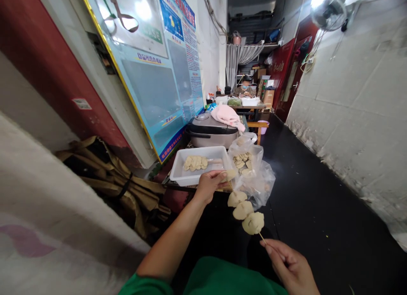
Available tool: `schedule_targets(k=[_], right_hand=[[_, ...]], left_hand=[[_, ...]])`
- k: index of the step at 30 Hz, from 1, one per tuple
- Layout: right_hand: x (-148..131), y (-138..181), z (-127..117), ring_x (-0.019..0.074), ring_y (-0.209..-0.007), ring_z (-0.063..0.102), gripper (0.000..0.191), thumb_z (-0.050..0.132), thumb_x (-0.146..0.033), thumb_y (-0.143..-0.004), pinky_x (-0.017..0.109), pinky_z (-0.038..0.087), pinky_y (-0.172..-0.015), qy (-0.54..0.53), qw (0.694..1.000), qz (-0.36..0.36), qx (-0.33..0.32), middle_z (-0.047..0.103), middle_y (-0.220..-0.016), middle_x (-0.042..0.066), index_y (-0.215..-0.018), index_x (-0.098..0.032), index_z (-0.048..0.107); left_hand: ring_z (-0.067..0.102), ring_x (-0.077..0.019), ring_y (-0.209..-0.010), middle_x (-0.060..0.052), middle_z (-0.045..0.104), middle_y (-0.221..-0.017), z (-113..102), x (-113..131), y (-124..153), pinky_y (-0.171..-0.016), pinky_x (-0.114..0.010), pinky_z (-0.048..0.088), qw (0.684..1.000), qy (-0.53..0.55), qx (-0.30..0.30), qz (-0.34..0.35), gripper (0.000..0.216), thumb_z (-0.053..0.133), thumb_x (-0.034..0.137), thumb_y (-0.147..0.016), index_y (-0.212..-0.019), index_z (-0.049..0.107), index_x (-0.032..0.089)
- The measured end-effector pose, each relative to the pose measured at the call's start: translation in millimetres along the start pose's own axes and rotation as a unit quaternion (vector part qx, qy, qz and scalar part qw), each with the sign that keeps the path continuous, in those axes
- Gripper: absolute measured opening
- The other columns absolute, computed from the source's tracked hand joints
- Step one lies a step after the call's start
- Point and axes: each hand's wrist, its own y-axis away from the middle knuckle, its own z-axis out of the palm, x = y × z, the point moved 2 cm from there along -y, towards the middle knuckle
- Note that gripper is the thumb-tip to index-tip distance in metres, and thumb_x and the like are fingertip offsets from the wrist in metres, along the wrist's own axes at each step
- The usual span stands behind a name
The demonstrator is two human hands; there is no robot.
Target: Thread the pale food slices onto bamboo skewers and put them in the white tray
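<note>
My right hand (288,261) pinches the bare lower end of a thin wooden skewer (262,238). Three pale, roundish slices (243,210) are threaded along it; they look like potato, though I cannot be sure. Further out, my left hand (210,186) has another pale slice (230,174) between thumb and fingertips, just beyond the skewer's far end. Beside that hand, a white plastic tray (177,174) holds a group of slices (195,162) with sticks to their right. Loose slices (243,159) fill an open clear plastic bag (265,176) right of the tray.
Behind the tray sits a large lidded cooker (213,136) with a pink cloth (226,115) on top. Folded brown material (124,180) leans at the left, below a blue notice board (151,87). Farther back, a person (245,89) sits at a table with white containers (250,101).
</note>
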Motion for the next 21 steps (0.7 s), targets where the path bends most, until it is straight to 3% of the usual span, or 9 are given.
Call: schedule_targets(k=[4, 11, 21], right_hand=[[-1, -1, 2, 0.0111, -0.043, 0.041, 0.031, 0.059, -0.045, -0.078, 0.02, 0.037, -0.042, 0.007, 1.0, -0.013, 0.005, 0.051, -0.049, -0.002, -0.086, -0.019, 0.074], [8, 0, 8, 0.008, -0.039, 0.027, 0.032, 0.057, -0.044, -0.081, 0.018, 0.027, -0.035, -0.048, 0.999, -0.003, -0.013, 0.033, -0.044, -0.007, -0.091, -0.018, 0.073], [6, -4, 12, 0.0138, -0.042, 0.055, 0.029, 0.061, -0.043, -0.078, 0.018, 0.044, -0.038, -0.007, 0.995, -0.085, 0.049, 0.055, -0.043, -0.002, -0.088, -0.021, 0.078]], left_hand=[[0.063, -0.0159, -0.071, -0.005, 0.069, -0.075, 5, -1, 2, -0.072, -0.036, 0.055, 1.0, -0.001, -0.005, 0.005, 0.041, 0.083, 0.036, -0.049, -0.079, 0.071, 0.01], [0.064, -0.0169, -0.073, -0.007, 0.069, -0.08, 10, -4, 4, -0.071, -0.034, 0.055, 1.0, 0.011, -0.003, 0.009, 0.042, 0.083, 0.034, -0.05, -0.081, 0.07, 0.009], [0.068, -0.0185, -0.068, -0.01, 0.07, -0.078, 9, -1, 2, -0.072, -0.037, 0.056, 0.997, 0.063, -0.014, -0.043, 0.023, 0.071, 0.026, -0.072, -0.085, 0.066, 0.008]])
